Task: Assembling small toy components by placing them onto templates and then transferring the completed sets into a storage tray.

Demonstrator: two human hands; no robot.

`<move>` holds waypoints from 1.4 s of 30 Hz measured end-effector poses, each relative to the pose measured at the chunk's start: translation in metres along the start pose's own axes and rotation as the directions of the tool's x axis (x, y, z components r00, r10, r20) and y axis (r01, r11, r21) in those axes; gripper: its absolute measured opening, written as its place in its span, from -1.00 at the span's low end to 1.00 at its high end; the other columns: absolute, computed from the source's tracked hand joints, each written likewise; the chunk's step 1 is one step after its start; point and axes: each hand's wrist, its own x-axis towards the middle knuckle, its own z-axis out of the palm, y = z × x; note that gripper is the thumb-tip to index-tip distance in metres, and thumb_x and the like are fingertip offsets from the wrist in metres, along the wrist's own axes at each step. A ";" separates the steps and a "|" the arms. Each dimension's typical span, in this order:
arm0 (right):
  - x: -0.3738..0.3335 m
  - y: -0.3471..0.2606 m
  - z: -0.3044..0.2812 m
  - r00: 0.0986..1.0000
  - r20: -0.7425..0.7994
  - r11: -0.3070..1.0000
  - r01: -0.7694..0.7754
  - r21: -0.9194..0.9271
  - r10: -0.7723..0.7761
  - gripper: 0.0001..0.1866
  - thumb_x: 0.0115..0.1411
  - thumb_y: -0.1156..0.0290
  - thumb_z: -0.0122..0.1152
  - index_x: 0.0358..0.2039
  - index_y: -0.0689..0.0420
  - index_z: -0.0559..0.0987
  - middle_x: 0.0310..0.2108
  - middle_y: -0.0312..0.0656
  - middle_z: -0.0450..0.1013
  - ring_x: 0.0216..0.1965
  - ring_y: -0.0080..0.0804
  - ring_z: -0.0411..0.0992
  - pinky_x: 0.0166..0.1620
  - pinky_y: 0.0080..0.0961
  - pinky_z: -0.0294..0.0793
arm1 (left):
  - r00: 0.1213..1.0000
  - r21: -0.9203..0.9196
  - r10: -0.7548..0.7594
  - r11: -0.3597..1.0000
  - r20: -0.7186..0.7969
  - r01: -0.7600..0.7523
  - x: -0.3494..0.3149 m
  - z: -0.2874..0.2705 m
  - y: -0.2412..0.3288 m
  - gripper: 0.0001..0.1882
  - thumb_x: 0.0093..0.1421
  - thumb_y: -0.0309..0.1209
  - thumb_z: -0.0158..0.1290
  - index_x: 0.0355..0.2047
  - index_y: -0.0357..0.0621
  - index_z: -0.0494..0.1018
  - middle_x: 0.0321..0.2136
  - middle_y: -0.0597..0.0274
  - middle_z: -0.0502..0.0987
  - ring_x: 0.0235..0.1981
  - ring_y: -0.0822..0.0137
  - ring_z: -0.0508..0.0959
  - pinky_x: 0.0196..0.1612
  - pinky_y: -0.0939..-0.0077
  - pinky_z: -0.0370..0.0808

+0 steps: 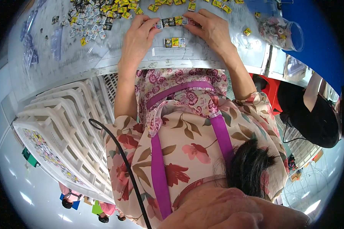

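Observation:
My left hand [138, 40] and my right hand [213, 33] pinch the two ends of a short row of small printed blocks [172, 21], black, yellow and white, at the tabletop. Fingers cover the end blocks, so I cannot tell how long the row is. Nearer to me, between the hands, lies a second row of three small blocks [175, 42], one black, one yellow and one whitish, side by side. Just below that row a clear plastic sleeve [170, 52] seems to lie flat along the table's near edge.
White and black pieces [88, 23] are heaped at the back left, with yellow pieces [122, 7] along the back. A clear round jar [281, 33] of small items lies at the right. Clear bags [56, 42] lie left. White plastic crates [65, 126] stand stacked below; another person's arm [312, 91] shows right.

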 end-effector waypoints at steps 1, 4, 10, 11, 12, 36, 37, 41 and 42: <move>0.000 -0.001 0.000 1.000 0.001 1.000 -0.006 -0.013 0.006 -0.67 0.12 0.23 0.36 -0.08 -0.08 0.64 -0.37 -0.29 0.47 -0.42 -0.30 0.50 -0.37 -0.40 0.46 | 1.000 0.027 0.011 1.000 -0.013 -0.011 -0.001 0.001 -0.001 -0.70 0.11 -0.47 0.24 -0.11 -0.14 0.57 -0.19 0.11 0.50 -0.31 0.10 0.60 -0.25 0.28 0.54; -0.001 0.000 0.002 1.000 -0.023 1.000 0.006 -0.012 -0.006 -0.66 0.11 0.24 0.37 -0.08 -0.08 0.64 -0.38 -0.29 0.46 -0.42 -0.31 0.50 -0.37 -0.41 0.46 | 1.000 0.029 0.006 1.000 -0.027 -0.005 -0.004 0.003 0.001 -0.71 0.11 -0.48 0.23 -0.12 -0.15 0.56 -0.18 0.09 0.49 -0.30 0.08 0.59 -0.24 0.27 0.54; -0.008 -0.006 0.001 0.999 -0.037 1.000 0.006 0.030 -0.005 -0.67 0.10 0.26 0.38 -0.09 -0.06 0.64 -0.38 -0.31 0.47 -0.42 -0.32 0.50 -0.37 -0.43 0.47 | 1.000 -0.030 -0.001 1.000 -0.027 0.000 -0.010 0.000 0.002 -0.72 0.12 -0.49 0.22 -0.12 -0.15 0.56 -0.18 0.07 0.49 -0.31 0.06 0.59 -0.25 0.26 0.53; -0.009 -0.007 0.000 0.999 -0.035 1.000 0.003 0.030 -0.002 -0.67 0.10 0.26 0.38 -0.09 -0.06 0.64 -0.38 -0.31 0.47 -0.42 -0.32 0.50 -0.37 -0.43 0.47 | 1.000 -0.031 -0.002 1.000 -0.024 0.001 -0.012 -0.001 0.005 -0.72 0.12 -0.49 0.22 -0.12 -0.15 0.56 -0.18 0.07 0.49 -0.31 0.06 0.59 -0.25 0.26 0.53; -0.011 -0.008 -0.001 0.999 -0.032 0.998 0.000 0.057 0.002 -0.67 0.10 0.26 0.39 -0.09 -0.06 0.64 -0.38 -0.31 0.47 -0.43 -0.32 0.50 -0.38 -0.43 0.47 | 1.000 -0.025 -0.009 1.000 -0.025 0.008 -0.014 -0.004 0.009 -0.72 0.12 -0.50 0.22 -0.12 -0.16 0.56 -0.18 0.06 0.49 -0.32 0.05 0.58 -0.25 0.26 0.53; -0.065 -0.046 -0.021 0.990 0.124 0.988 -0.082 0.129 0.066 -0.65 0.03 0.39 0.43 -0.12 0.05 0.64 -0.43 -0.25 0.45 -0.50 -0.32 0.48 -0.44 -0.42 0.48 | 0.996 -0.056 -0.011 0.998 0.087 0.016 -0.072 -0.010 0.039 -0.69 0.12 -0.58 0.19 -0.09 -0.23 0.51 -0.17 0.01 0.45 -0.31 0.01 0.57 -0.27 0.23 0.53; -0.064 -0.044 -0.021 0.992 0.117 0.992 -0.057 0.113 0.044 -0.66 0.04 0.38 0.43 -0.12 0.05 0.64 -0.43 -0.25 0.45 -0.50 -0.33 0.48 -0.45 -0.42 0.48 | 0.998 -0.069 -0.012 0.997 0.069 0.017 -0.071 -0.009 0.038 -0.69 0.12 -0.58 0.20 -0.09 -0.23 0.51 -0.17 0.01 0.45 -0.31 0.02 0.57 -0.26 0.24 0.54; -0.064 -0.041 -0.018 0.995 0.098 0.994 -0.025 0.104 0.015 -0.67 0.07 0.36 0.41 -0.12 0.06 0.63 -0.43 -0.26 0.46 -0.50 -0.32 0.47 -0.45 -0.42 0.48 | 0.999 -0.058 -0.008 0.998 0.037 0.010 -0.070 -0.008 0.036 -0.68 0.10 -0.57 0.21 -0.09 -0.22 0.52 -0.19 0.03 0.48 -0.30 0.04 0.57 -0.25 0.27 0.54; -0.064 -0.040 -0.018 0.995 0.098 0.993 -0.031 0.117 0.020 -0.67 0.08 0.36 0.41 -0.11 0.06 0.63 -0.43 -0.25 0.46 -0.50 -0.32 0.48 -0.44 -0.42 0.48 | 0.999 -0.075 -0.042 0.996 0.023 0.043 -0.071 -0.007 0.035 -0.69 0.09 -0.56 0.23 -0.11 -0.23 0.53 -0.20 0.04 0.50 -0.30 0.05 0.57 -0.25 0.29 0.54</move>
